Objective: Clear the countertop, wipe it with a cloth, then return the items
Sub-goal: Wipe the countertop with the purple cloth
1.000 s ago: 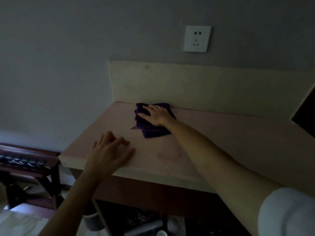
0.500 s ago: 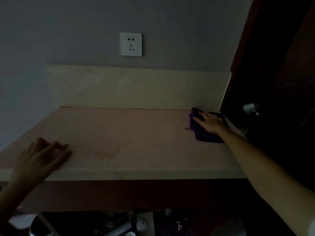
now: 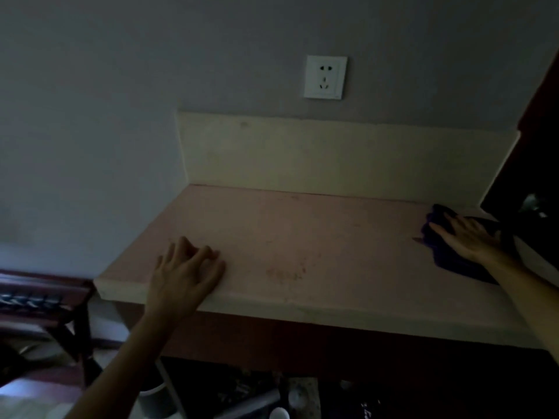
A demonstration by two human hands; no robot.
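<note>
Wiping stage: countertop [image 3: 302,237] cleared, items not yet returned.
Cloth [image 3: 453,261], at three o'clock, is pressed under the flat right hand [image 3: 469,240]; left hand [image 3: 187,276] is rested loosely curled, holding nothing.

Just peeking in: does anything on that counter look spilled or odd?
A faint reddish blotchy stain marks the pinkish stone countertop near its front edge, not yet wiped. The right hand presses the folded purple cloth at the far right end.

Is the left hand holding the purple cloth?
No, the left hand rests on the bare countertop; the right hand presses the cloth.
</note>
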